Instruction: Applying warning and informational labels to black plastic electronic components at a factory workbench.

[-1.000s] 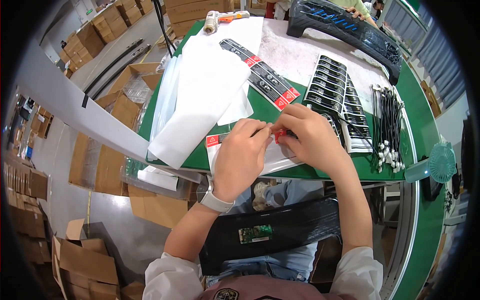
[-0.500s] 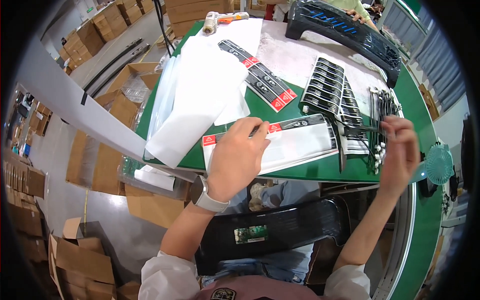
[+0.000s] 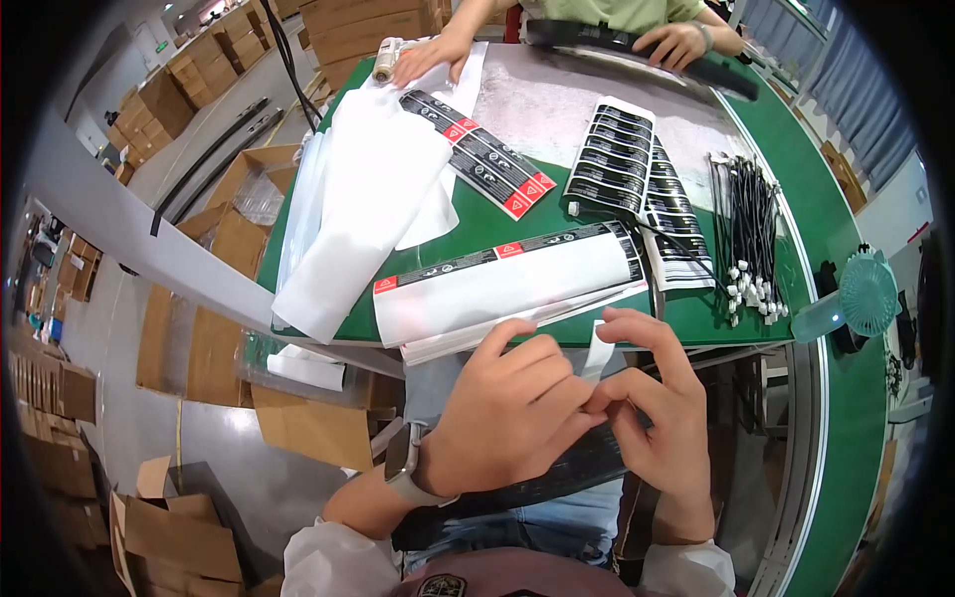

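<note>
My left hand (image 3: 512,413) and my right hand (image 3: 665,418) meet just in front of the table edge, fingers bent together. A small white strip (image 3: 599,354) stands up between their fingertips; which fingers pinch it is partly hidden. Below them, a glossy black panel (image 3: 572,470) lies across my lap, mostly covered by my hands. Beyond my hands, a stack of label sheets (image 3: 517,282) with a red and black border lies at the near edge of the green table (image 3: 542,231).
Black label sheets (image 3: 612,159) and a bundle of black cables with white connectors (image 3: 748,239) lie to the right, near a teal fan (image 3: 865,296). White paper (image 3: 373,189) covers the left side. Across the table, a co-worker's hand (image 3: 676,45) rests on a black panel (image 3: 597,38).
My right hand has come from the cables to my left hand, which has left the label sheets. The white strip now shows between them. The co-worker's panel has tilted, and another hand reaches onto the paper.
</note>
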A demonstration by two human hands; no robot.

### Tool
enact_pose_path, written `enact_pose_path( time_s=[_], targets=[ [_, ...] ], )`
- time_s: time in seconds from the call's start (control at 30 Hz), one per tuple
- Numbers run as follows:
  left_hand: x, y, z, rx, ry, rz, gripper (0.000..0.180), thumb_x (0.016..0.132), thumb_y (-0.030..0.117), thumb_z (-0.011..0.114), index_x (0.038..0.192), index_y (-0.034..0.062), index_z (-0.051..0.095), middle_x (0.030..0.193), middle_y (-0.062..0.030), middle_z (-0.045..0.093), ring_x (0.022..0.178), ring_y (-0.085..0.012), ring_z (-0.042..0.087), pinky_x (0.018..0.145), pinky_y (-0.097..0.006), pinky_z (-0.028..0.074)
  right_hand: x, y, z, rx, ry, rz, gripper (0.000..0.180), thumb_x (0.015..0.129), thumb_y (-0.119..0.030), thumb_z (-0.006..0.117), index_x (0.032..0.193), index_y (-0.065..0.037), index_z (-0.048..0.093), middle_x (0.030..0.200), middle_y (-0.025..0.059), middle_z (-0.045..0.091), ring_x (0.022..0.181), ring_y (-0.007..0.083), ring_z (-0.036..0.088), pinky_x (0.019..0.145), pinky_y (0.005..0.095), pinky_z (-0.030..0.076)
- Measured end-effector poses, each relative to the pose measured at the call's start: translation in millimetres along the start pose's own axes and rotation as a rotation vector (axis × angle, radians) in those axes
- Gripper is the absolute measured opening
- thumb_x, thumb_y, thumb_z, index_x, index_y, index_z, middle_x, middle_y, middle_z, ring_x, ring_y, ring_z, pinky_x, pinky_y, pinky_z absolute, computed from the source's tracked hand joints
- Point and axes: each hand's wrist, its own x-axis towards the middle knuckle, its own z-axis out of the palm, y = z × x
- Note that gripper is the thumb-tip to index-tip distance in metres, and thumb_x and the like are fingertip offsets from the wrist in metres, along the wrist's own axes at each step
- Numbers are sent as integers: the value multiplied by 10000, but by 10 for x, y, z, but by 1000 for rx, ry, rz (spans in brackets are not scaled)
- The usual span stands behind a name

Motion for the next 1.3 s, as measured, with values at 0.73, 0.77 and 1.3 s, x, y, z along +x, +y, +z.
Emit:
enact_pose_path(
  time_s=[0.73, 0.77, 1.3],
  targets=[
    [-392, -132, 28, -648, 422, -465, 85, 878, -6, 636, 920, -60, 687, 861, -75, 645, 780, -118, 561, 724, -242, 437, -436, 460, 345, 712, 225, 379, 376, 795, -173, 732, 1064, 70, 633, 1033, 101, 617, 1011, 203, 595, 937, 338, 448],
    [-400, -128, 28, -654, 415, -473, 84, 877, -3, 638, 918, -59, 686, 861, -74, 645, 785, -117, 562, 725, -243, 438, -441, 456, 344, 797, 253, 370, 394, 786, -144, 731, 1100, 70, 629, 1041, 88, 604, 1015, 195, 589, 946, 336, 451],
    [-622, -145, 42, 101, 274, -461, 120, 790, 30, 722, 908, 19, 705, 750, -67, 617, 639, -170, 565, 589, -298, 444, -401, 383, 288, 199, 436, 191, 111, 746, 46, 732, 823, 2, 666, 861, 81, 596, 781, 173, 590, 694, 261, 469]
  ],
)
